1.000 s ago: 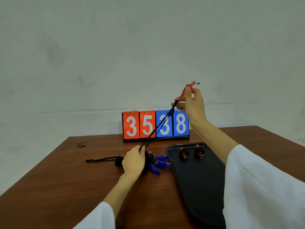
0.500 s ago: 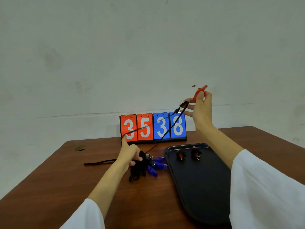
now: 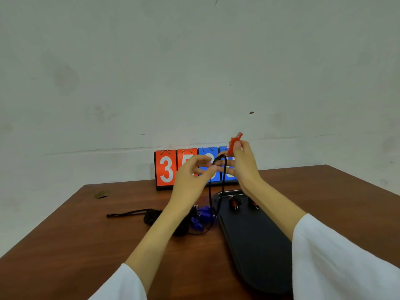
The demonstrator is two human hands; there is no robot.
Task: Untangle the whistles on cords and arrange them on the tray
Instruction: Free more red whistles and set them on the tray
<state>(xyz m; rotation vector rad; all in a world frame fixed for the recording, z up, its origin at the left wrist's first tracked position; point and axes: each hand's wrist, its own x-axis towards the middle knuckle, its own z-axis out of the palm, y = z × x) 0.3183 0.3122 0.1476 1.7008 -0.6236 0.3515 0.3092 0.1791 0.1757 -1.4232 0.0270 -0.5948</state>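
Observation:
My right hand [image 3: 242, 167] holds a red whistle [image 3: 234, 141] up in front of the scoreboard. Its black cord [image 3: 219, 191] hangs down in a loop to the table. My left hand [image 3: 190, 178] is raised beside it, fingers pinching the cord near the top. On the table lie blue whistles [image 3: 202, 217] in a tangle of black cords [image 3: 149, 216]. The black tray [image 3: 257, 241] at the right carries two red whistles [image 3: 234, 203] at its far end.
A flip scoreboard [image 3: 165, 167] with red and blue number cards stands at the back of the brown wooden table [image 3: 86, 245]. A small dark mark [image 3: 100, 194] sits near the table's far left edge. A pale wall rises behind.
My left hand has lifted off the tangle on the table and come up to the cord by my right hand. The right hand with the red whistle has lowered and moved left.

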